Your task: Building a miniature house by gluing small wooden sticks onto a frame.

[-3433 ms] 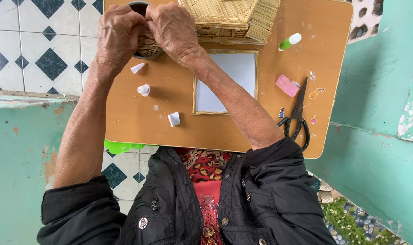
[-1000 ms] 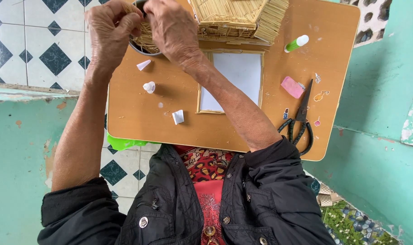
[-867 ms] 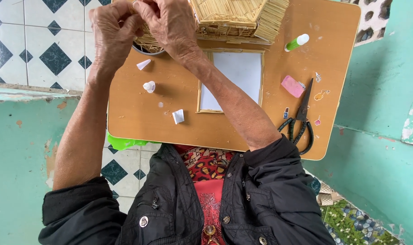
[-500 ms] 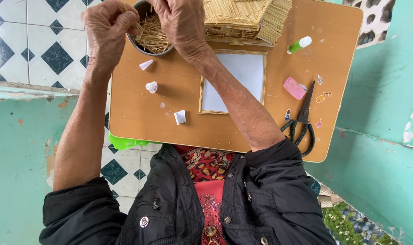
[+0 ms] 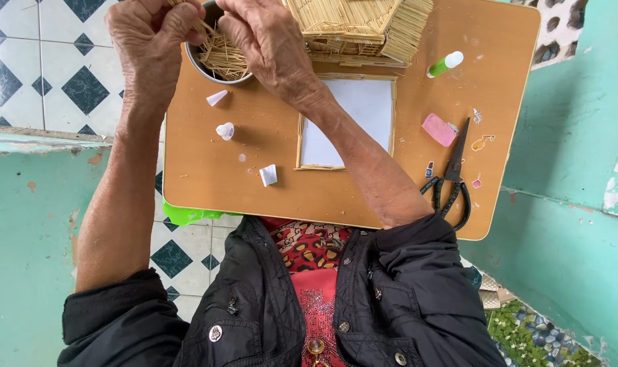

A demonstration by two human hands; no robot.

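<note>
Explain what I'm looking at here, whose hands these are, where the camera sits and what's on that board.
One picture, from a camera worn on a person's head, looking down at their own arms and lap. The left hand pinches thin sticks; the right hand reaches over a round metal tin full of the same sticks. On the brown board lie a stick-built model, a white sheet framed with sticks, black scissors, a pink eraser-like block, a green glue tube and small white scraps.
</note>
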